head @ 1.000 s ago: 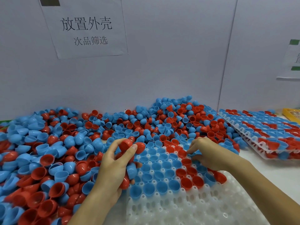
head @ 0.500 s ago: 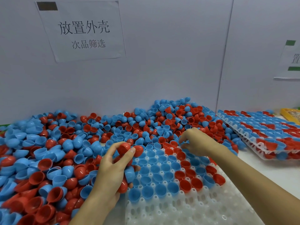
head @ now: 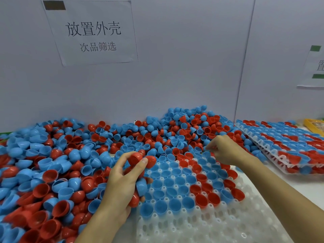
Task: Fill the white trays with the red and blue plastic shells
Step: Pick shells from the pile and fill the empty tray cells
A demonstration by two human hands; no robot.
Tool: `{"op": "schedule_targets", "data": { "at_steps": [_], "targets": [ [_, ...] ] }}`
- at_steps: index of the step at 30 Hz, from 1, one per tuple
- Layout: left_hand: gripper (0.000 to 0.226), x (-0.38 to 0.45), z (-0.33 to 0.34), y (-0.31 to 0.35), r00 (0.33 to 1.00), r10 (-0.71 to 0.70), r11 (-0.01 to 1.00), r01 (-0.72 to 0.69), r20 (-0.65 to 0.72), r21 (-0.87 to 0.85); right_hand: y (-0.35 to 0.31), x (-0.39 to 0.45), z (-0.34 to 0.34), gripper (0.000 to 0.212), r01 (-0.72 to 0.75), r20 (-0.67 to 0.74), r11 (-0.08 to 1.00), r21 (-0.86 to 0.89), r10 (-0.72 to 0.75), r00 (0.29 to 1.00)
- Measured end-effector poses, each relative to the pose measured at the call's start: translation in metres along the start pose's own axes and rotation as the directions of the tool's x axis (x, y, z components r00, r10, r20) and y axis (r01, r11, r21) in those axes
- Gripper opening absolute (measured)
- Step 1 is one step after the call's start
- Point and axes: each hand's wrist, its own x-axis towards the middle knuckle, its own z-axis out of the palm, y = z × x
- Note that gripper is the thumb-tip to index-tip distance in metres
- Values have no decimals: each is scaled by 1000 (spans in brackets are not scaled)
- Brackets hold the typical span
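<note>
1. On the worktop [head: 301,183], we are seeing the tray [head: 201,223] lying partly filled beside the shell pile [head: 57,165].
2. Our left hand [head: 122,181] is gripping several shells [head: 135,158].
3. Our right hand [head: 226,151] is pinching at the pile's edge; what it is holding, we cannot tell.

**Plenty out of sight on the shell bench**

The right hand [head: 226,149] curled over its own fingertips, so whatever they pinched stayed hidden. The left hand [head: 124,183] covered most of its clutch of shells [head: 135,158]. The second paper sign [head: 315,67] was cut by the right edge, as was the yellow container [head: 313,124]. The white tray [head: 201,225] ran off the bottom.
</note>
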Motion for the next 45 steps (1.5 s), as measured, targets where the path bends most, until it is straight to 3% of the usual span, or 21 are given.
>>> {"op": "schedule_targets", "data": {
  "at_steps": [5,13,16,20,24,27,31,36,39,45],
  "targets": [
    [13,-2,0,0,1000,4,1000,-3,8,-10,5,-3,4,28,17,77,998,-56,-13,997],
    [14,-2,0,-1,1000,-8,1000,8,2,-1,-7,-7,-4,20,15,-20,1000,-8,-15,1000],
    [13,-3,1,0,1000,-18,1000,18,9,-7,-33,-10,-18,20,112,-122,987,115,-97,988],
    [11,-5,2,3,999,-30,999,31,25,-30,-92,-21,-41,26,285,-208,891,352,-223,952],
    [18,-7,0,6,1000,-20,999,21,23,-49,-140,-40,-49,29,357,-95,776,520,-362,927],
    [18,-7,0,7,1000,-12,998,14,29,-61,-156,-51,-38,30,381,-45,750,540,-427,903],
    [10,-7,0,4,1000,-10,999,11,17,-46,-157,-60,-19,24,365,-158,737,568,-338,928],
    [22,-8,2,7,1000,7,998,-6,21,-67,-158,-68,-12,33,351,-262,680,644,-235,936],
    [27,-9,4,9,1000,8,995,-7,16,-97,-158,-72,-9,41,312,-251,662,682,-188,949],
    [35,-9,5,9,1000,-16,986,19,22,-164,-157,-75,-4,31,226,-192,567,792,-120,974]
  ]
}}
